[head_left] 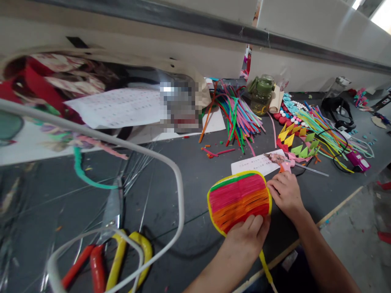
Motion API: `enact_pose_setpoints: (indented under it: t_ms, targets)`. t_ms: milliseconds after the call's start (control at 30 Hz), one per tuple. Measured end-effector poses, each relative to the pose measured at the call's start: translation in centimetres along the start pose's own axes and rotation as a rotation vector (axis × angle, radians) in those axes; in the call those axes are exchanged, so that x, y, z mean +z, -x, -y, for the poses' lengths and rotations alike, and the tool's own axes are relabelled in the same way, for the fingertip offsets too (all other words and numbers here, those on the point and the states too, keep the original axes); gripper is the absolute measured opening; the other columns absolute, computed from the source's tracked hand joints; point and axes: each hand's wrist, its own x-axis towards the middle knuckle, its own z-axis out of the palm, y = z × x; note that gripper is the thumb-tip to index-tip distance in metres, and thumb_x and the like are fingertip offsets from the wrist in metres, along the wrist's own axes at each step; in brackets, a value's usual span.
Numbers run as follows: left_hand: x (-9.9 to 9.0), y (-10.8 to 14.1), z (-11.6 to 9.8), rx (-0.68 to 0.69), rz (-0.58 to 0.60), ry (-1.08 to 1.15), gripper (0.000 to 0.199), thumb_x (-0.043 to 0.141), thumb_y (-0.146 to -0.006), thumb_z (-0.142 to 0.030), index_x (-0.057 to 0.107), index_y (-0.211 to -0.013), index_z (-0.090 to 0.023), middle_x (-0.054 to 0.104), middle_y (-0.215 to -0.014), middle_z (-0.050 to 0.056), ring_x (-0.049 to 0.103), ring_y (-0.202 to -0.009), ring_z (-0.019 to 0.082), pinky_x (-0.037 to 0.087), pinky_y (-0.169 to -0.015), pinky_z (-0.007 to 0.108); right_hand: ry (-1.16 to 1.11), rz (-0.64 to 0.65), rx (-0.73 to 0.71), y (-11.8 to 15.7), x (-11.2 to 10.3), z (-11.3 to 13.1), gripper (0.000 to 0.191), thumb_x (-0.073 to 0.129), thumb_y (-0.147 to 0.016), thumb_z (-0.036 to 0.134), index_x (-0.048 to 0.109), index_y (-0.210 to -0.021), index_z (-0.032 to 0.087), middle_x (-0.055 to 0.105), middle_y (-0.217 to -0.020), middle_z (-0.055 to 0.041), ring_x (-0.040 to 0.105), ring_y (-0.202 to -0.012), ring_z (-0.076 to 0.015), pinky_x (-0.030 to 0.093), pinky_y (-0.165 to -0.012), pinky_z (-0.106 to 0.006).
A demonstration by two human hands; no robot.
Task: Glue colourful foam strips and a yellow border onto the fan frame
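A rounded panel (238, 197) of pink, orange, red and green strips with a yellow border lies at the middle of the dark table. My left hand (249, 234) has its fingers bent and pressed together on the panel's lower right part. At the panel's right edge, my right hand (285, 193) rests with curled fingers beside the yellow border. A yellow strip (266, 266) hangs down below my left hand. Just above my right hand lies a pink glue gun (285, 162), partly on a white paper slip (252, 163).
Yellow-handled scissors (143, 252), red-handled pliers (97, 266) and a looping white cable (180, 195) occupy the left. Colourful pipe cleaners (236, 116), a green bottle (262, 93) and a spiky coloured ring (288, 140) stand or lie behind. The table's front edge (339, 205) runs at right.
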Motion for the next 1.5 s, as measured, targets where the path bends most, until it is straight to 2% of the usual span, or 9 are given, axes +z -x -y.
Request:
enact_pose_setpoints:
  t_ms: [333, 500, 733, 1033, 1267, 1500]
  targets:
    - [0.34, -0.01, -0.14, 0.005, -0.058, -0.053, 0.037, 0.047, -0.089, -0.003, 0.053, -0.125, -0.009, 0.054, -0.083, 0.002, 0.057, -0.071, 0.017, 0.046, -0.055, 0.029, 0.015, -0.009, -0.004, -0.01, -0.13, 0.1, 0.019, 0.054, -0.098, 0.022, 0.07, -0.087, 0.021, 0.066, -0.084, -0.0038, 0.051, -0.085, -0.0204, 0.032, -0.074, -0.036]
    - [0.81, -0.02, -0.31, -0.039, -0.074, -0.046, 0.035, 0.048, -0.09, -0.005, 0.053, -0.125, -0.011, 0.053, -0.081, 0.002, 0.057, -0.07, 0.018, 0.046, -0.054, 0.03, 0.015, -0.024, 0.013, 0.11, -0.09, 0.22, 0.021, 0.053, -0.098, 0.022, 0.07, -0.087, 0.021, 0.066, -0.083, -0.0039, 0.05, -0.084, -0.0205, 0.032, -0.074, -0.037]
    - [0.07, -0.05, -0.06, -0.013, -0.106, -0.024, 0.028, 0.046, -0.095, -0.006, 0.056, -0.121, -0.01, 0.056, -0.082, 0.002, 0.058, -0.07, 0.017, 0.045, -0.053, 0.029, 0.009, -0.04, 0.035, 0.35, -0.22, 0.34, 0.019, 0.054, -0.098, 0.021, 0.071, -0.089, 0.02, 0.067, -0.084, -0.0045, 0.051, -0.085, -0.0211, 0.033, -0.075, -0.037]
    - [0.73, -0.33, -0.12, -0.036, -0.26, -0.071, 0.022, 0.045, -0.096, -0.007, 0.059, -0.111, -0.014, 0.054, -0.074, -0.001, 0.056, -0.061, 0.014, 0.041, -0.049, 0.026, 0.0, -0.046, 0.0, 0.57, -0.17, 0.17, 0.018, 0.055, -0.098, 0.021, 0.071, -0.089, 0.02, 0.068, -0.086, -0.0044, 0.052, -0.086, -0.0209, 0.034, -0.077, -0.037]
    - [0.83, -0.29, 0.07, -0.019, -0.194, -0.053, 0.023, 0.043, -0.098, -0.009, 0.057, -0.116, -0.015, 0.058, -0.078, 0.001, 0.058, -0.066, 0.015, 0.045, -0.052, 0.025, 0.004, -0.027, -0.009, 0.53, -0.38, 0.28, 0.02, 0.053, -0.099, 0.021, 0.071, -0.089, 0.02, 0.068, -0.086, -0.0042, 0.052, -0.087, -0.0209, 0.033, -0.077, -0.037]
    - [0.53, -0.12, 0.41, 0.004, 0.032, 0.052, 0.038, 0.042, -0.095, -0.008, 0.049, -0.131, -0.013, 0.062, -0.094, 0.007, 0.062, -0.085, 0.021, 0.054, -0.066, 0.031, 0.028, -0.031, -0.016, 0.53, -0.36, 0.18, 0.02, 0.054, -0.099, 0.022, 0.07, -0.088, 0.02, 0.067, -0.086, -0.0041, 0.051, -0.088, -0.0211, 0.033, -0.077, -0.037]
